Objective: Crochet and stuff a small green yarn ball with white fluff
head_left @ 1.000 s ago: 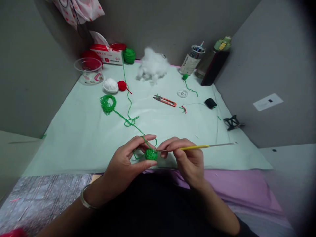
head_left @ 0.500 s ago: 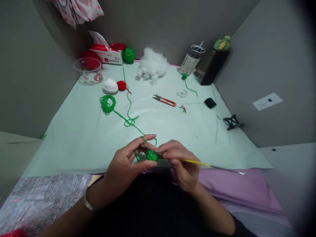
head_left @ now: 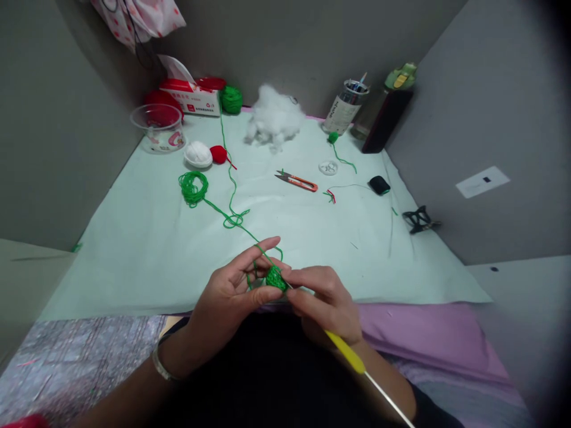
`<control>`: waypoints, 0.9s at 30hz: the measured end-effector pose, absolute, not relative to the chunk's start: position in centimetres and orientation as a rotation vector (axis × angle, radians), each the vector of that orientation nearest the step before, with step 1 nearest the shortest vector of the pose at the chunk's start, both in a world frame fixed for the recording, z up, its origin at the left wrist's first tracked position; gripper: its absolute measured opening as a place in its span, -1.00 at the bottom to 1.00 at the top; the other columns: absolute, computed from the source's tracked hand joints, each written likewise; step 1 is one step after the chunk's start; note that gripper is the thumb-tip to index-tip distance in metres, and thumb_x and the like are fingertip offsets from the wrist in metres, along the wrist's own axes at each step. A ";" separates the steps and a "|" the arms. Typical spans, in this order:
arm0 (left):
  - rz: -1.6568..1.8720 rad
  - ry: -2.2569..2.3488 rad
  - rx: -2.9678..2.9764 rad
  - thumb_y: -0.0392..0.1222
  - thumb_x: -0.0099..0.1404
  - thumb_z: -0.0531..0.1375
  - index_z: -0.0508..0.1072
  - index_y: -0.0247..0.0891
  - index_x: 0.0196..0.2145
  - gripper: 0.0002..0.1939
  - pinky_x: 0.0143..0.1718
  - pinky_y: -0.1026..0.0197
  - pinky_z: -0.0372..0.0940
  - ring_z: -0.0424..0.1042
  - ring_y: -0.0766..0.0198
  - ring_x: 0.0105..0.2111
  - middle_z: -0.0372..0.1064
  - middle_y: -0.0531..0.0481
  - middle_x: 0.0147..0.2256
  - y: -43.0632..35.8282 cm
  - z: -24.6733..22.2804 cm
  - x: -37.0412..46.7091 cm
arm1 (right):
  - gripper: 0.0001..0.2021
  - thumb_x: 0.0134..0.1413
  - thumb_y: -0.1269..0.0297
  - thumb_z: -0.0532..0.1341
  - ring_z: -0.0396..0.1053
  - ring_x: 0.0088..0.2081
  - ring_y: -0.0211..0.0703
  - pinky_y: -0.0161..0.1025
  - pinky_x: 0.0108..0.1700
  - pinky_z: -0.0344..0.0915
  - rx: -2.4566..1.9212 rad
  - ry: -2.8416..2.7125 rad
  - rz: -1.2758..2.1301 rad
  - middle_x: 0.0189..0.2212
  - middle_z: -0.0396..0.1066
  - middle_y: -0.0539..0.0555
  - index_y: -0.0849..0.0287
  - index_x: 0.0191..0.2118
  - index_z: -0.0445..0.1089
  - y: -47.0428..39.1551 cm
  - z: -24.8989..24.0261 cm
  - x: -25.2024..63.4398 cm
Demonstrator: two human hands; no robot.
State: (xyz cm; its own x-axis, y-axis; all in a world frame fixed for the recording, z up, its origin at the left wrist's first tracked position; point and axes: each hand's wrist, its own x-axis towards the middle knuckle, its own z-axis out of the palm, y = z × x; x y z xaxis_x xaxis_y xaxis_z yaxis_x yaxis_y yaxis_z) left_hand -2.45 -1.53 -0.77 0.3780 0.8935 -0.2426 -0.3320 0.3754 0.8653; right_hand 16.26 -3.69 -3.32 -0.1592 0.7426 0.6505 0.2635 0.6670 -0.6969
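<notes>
Between the thumb and fingers of my left hand (head_left: 236, 279) is a small green crochet piece (head_left: 275, 277). Green yarn runs over my raised left index finger and loops about the other fingers. My right hand (head_left: 328, 300) grips a crochet hook (head_left: 345, 352) with a yellow handle; its rear metal shaft points down to the right. The hook's tip lies at the right side of the crochet piece, partly hidden by my fingers. From my left hand the yarn leads back to a loose green yarn coil (head_left: 193, 189) on the table.
Orange thread snips (head_left: 297, 181) lie mid-table, with white stuffing (head_left: 276, 116) behind. White yarn (head_left: 198, 154), red yarn (head_left: 218, 154), a clear tub (head_left: 158, 134) and a tissue box (head_left: 196, 98) stand back left. A pen jar (head_left: 342, 110) and a bottle (head_left: 388, 113) stand back right. A black claw clip (head_left: 419, 220) lies right.
The hook has swung from nearly level to slanting down toward me, its yellow handle now more visible. My right fingers have closed in on the crochet piece, which has tilted.
</notes>
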 end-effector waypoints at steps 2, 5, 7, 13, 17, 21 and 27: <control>0.878 0.790 0.839 -0.25 0.21 0.46 0.51 -0.04 0.21 -0.38 -0.13 0.34 0.41 0.53 0.33 -0.20 0.56 0.06 -0.20 -1.4 -0.8 -2.7 | -0.67 0.37 0.37 0.24 0.59 -0.21 -0.14 -0.18 -0.23 0.59 -0.776 -1.655 0.544 -0.12 0.63 0.05 -0.14 0.14 0.51 -3.4 -3.3 16.1; 0.873 0.802 0.871 -0.24 0.22 0.45 0.49 -0.07 0.24 -0.36 -0.09 0.31 0.42 0.53 0.29 -0.15 0.56 0.04 -0.18 -1.3 -0.7 -2.6 | -0.75 0.41 0.28 0.20 0.59 -0.20 -0.09 -0.13 -0.24 0.59 -0.785 -1.571 0.528 -0.14 0.62 0.08 -0.10 0.07 0.56 -3.2 -3.8 15.8; 0.875 0.841 0.878 -0.23 0.24 0.44 0.44 -0.12 0.28 -0.33 -0.01 0.26 0.41 0.53 0.24 -0.10 0.56 0.01 -0.15 -1.5 -0.5 -2.2 | -0.68 0.35 0.34 0.26 0.59 -0.16 -0.06 -0.12 -0.22 0.59 -0.832 -1.660 0.390 -0.10 0.61 0.10 -0.09 0.14 0.53 -3.2 -4.4 15.8; 0.882 0.805 0.796 -0.22 0.23 0.43 0.35 -0.16 0.33 -0.26 0.04 0.21 0.40 0.50 0.19 -0.01 0.53 -0.05 -0.07 -1.9 -0.8 -1.5 | -0.58 0.31 0.43 0.27 0.56 -0.14 -0.07 -0.14 -0.23 0.58 -0.881 -1.746 0.167 -0.04 0.57 0.11 -0.10 0.20 0.49 -3.2 -4.5 16.0; 0.961 0.813 0.782 -0.25 0.17 0.47 0.46 -0.13 0.24 -0.32 0.02 0.26 0.39 0.47 0.24 -0.05 0.45 0.00 -0.15 -1.7 -1.4 -1.6 | -0.65 0.26 0.46 0.28 0.54 -0.22 -0.10 -0.17 -0.24 0.56 -0.912 -1.755 0.235 -0.17 0.56 0.11 -0.03 0.10 0.53 -2.8 -3.3 15.9; 0.975 0.799 0.766 -0.26 0.19 0.47 0.50 -0.03 0.21 -0.36 0.01 0.29 0.37 0.45 0.27 -0.06 0.43 0.04 -0.16 -1.8 -1.9 -1.6 | -0.61 0.26 0.49 0.27 0.54 -0.20 -0.12 -0.21 -0.21 0.56 -0.912 -1.783 0.230 -0.15 0.54 0.11 -0.02 0.13 0.51 -2.9 -3.3 15.9; 0.917 0.761 0.600 -0.21 0.23 0.43 0.54 -0.05 0.18 -0.45 0.04 0.25 0.33 0.44 0.23 -0.04 0.46 0.00 -0.08 -2.0 -1.5 -1.2 | -0.35 0.23 0.56 0.29 0.56 -0.08 -0.01 -0.10 -0.04 0.59 -0.867 -1.976 0.102 -0.12 0.55 0.12 -0.11 0.36 0.32 -3.4 -4.6 17.1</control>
State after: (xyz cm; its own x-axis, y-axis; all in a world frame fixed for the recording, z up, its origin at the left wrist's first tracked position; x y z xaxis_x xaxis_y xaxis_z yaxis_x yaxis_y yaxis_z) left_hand -1.24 -1.99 -1.50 0.3891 0.8646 -0.3179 -0.4717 0.4834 0.7374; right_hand 17.09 -3.39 -4.60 -0.3051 0.6105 0.7309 0.5318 0.7459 -0.4010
